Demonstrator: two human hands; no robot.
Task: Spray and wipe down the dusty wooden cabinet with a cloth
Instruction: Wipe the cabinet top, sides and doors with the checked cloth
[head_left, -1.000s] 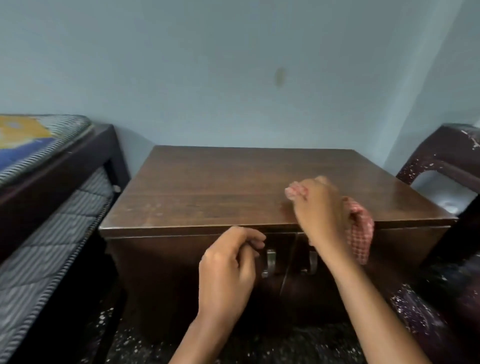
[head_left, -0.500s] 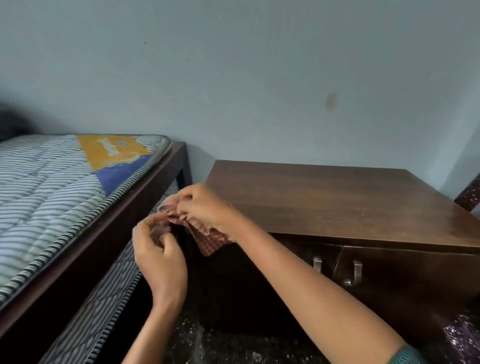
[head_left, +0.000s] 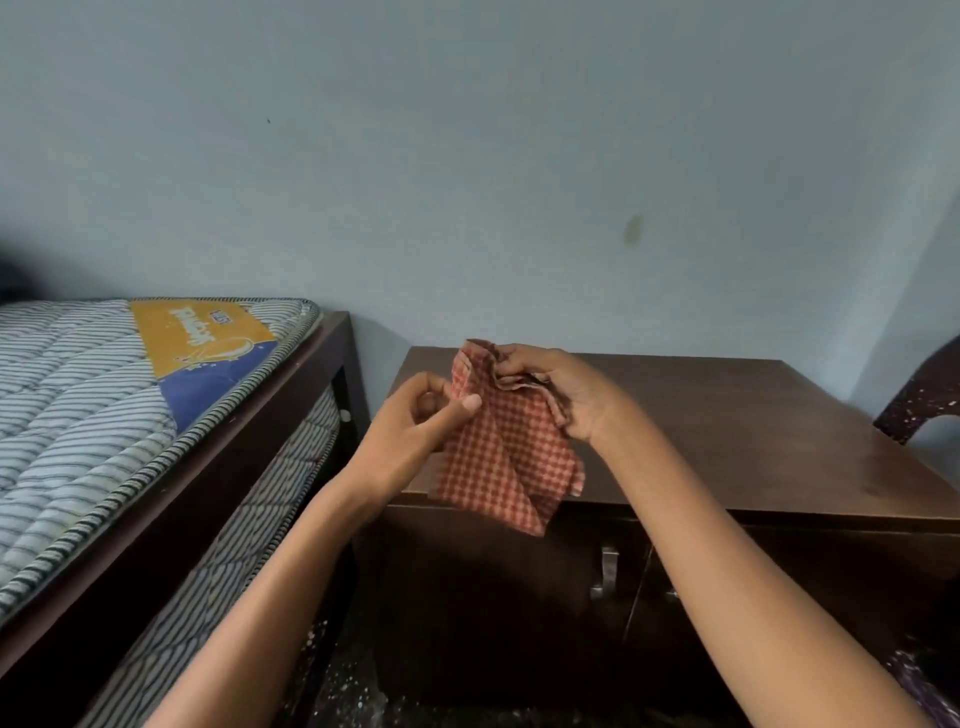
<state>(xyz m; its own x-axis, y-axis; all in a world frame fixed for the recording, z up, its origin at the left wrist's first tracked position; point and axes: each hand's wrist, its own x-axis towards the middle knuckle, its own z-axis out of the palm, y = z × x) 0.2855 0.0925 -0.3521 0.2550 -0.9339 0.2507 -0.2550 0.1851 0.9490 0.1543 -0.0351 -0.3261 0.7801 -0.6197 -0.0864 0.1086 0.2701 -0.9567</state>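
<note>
1. Cloth, red-and-cream check, up in the air between both hands, lifted clear of the cabinet top, over its front left corner.
2. Right hand clamped over the bunched upper edge, fingers curled down on the gathered folds, palm turned toward the camera.
3. Left hand pinching the cloth's left edge, thumb pressed flat against the fabric, other fingers tucked behind it.
4. Below both grips, loose fabric hanging in a folded flap, lowest corner dangling in front of the cabinet's front edge.
5. Beyond the right knuckles, bare dark wood top stretching away to the pale blue wall.
6. Under the right forearm, two cabinet doors, one metal handle showing, the other mostly hidden by the arm.
7. Left of the left wrist, striped mattress on a dark bed frame, just beside the cabinet.
8. Far right of the right hand, edge of a dark speckled chair.
</note>
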